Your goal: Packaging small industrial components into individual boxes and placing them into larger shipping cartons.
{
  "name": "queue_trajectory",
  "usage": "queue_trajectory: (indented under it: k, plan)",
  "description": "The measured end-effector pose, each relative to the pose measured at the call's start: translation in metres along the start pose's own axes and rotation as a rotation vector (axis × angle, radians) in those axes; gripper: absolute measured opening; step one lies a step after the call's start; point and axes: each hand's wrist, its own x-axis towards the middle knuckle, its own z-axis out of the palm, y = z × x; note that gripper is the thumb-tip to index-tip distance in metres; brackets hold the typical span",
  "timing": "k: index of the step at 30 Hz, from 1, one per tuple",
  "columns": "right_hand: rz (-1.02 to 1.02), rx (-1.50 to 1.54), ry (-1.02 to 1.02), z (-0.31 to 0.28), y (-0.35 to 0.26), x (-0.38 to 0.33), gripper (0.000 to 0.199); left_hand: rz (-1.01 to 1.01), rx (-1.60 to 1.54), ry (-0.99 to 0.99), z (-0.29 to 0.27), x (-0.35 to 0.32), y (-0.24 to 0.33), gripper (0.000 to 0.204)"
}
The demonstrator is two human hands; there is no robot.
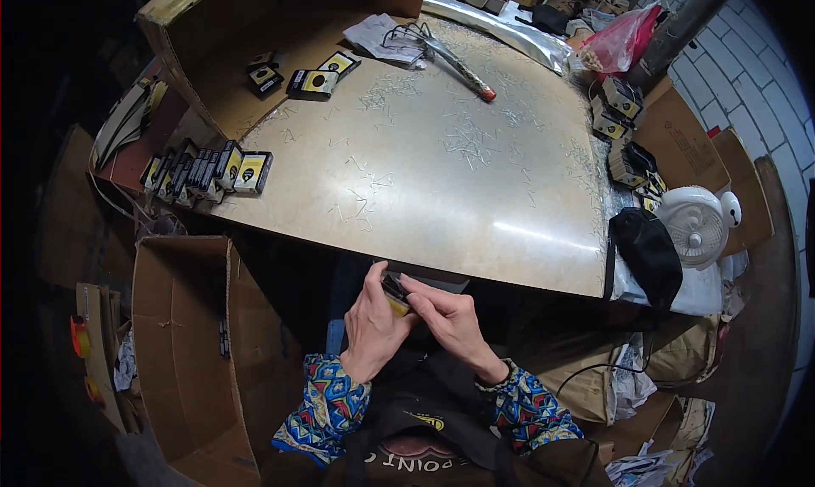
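Just off the near edge of the table, over our lap, we hold a small black-and-yellow packet between both hands. Our left hand is closed round its lower end, thumb on top; our right hand pinches its upper side with fingertips curled in. Both grip the packet, though how far the fingers wrap underneath we cannot tell. We judge it light and fairly stiff, a little card box that would crush if squeezed hard, so the short ends and edges look like the best places to hold it, as we do now.

At our left, below the table's near-left corner, stands an open cardboard box. On the table's left edge sits a tight row of similar packets, standing on edge and touching. Farther, toward the far-left corner, a few loose packets lie flat, near a raised cardboard flap. Small metal staples are scattered across the middle. At the far edge rests a wire tool with an orange tip. Along the right edge are more packets, a black cloth and a white fan.
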Motion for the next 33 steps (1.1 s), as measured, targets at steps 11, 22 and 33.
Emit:
queue_trajectory:
  k: [11, 22, 33]
  plan:
    - [0.250, 0.173, 0.255, -0.004, -0.005, 0.012, 0.013, 0.070, 0.024, -0.041, 0.000, -0.002, -0.001, 0.065]
    - [-0.132, -0.326, 0.009, -0.022, -0.021, 0.036, 0.009, 0.148, 0.056, -0.007, -0.001, -0.001, -0.004, 0.074]
    - [-0.112, -0.425, -0.144, -0.018, -0.011, 0.049, 0.011, 0.097, -0.004, -0.024, 0.004, -0.004, -0.013, 0.078]
